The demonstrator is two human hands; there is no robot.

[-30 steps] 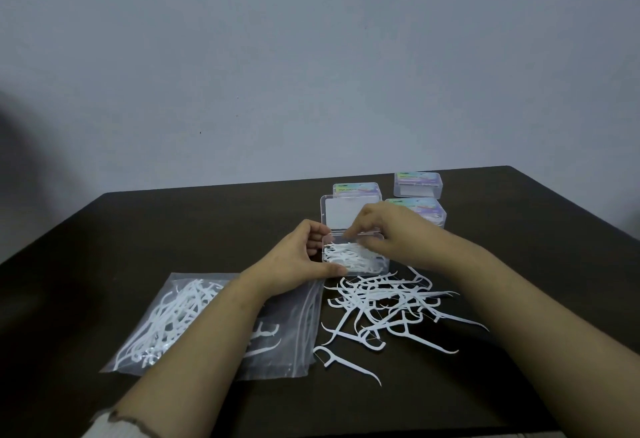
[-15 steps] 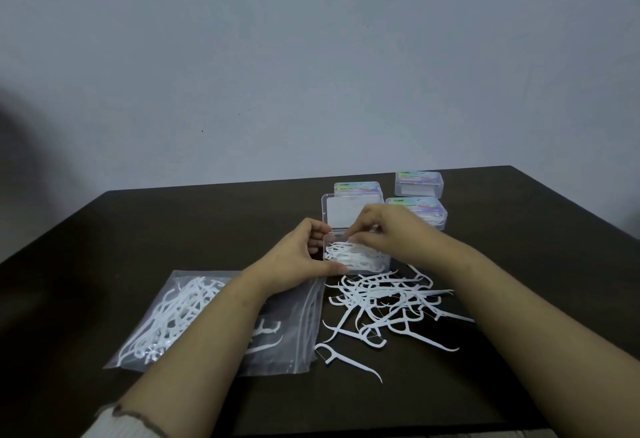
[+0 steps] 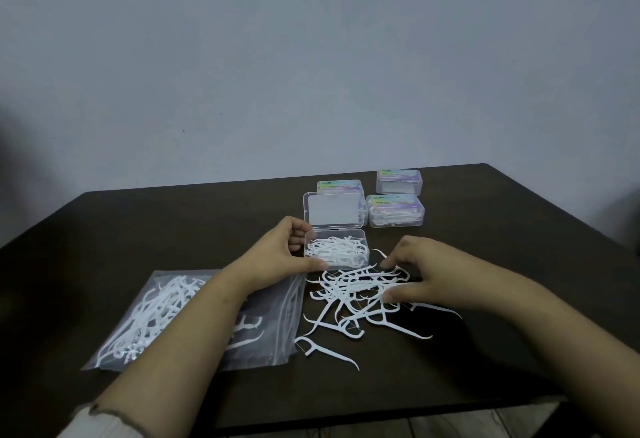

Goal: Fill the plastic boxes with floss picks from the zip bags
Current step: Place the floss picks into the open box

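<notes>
From the head camera, a person is working at a dark table (image 3: 145,229), and the open plastic box (image 3: 335,251), already holding a layer of floss picks, is serving as the landmark. The left hand (image 3: 277,257) is gripping the box's left wall, thumb along its front edge and fingers curled at its far corner. Just in front of the box, the loose pile of floss picks (image 3: 353,299) is lying tangled, and the right hand (image 3: 419,275) is reaching into it with fingers curled, apparently pinching at a few picks, though whether any are actually caught cannot be told. To the front left of the box, a zip bag (image 3: 166,316) holding more picks is lying under the left forearm. Behind and to the right of the box, three closed boxes (image 3: 394,214) are sitting. The hooked picks are interlocking, so a lift is likely dragging extras along and scattering them; the light box could also be tipping if the bracing grip slackens.
</notes>
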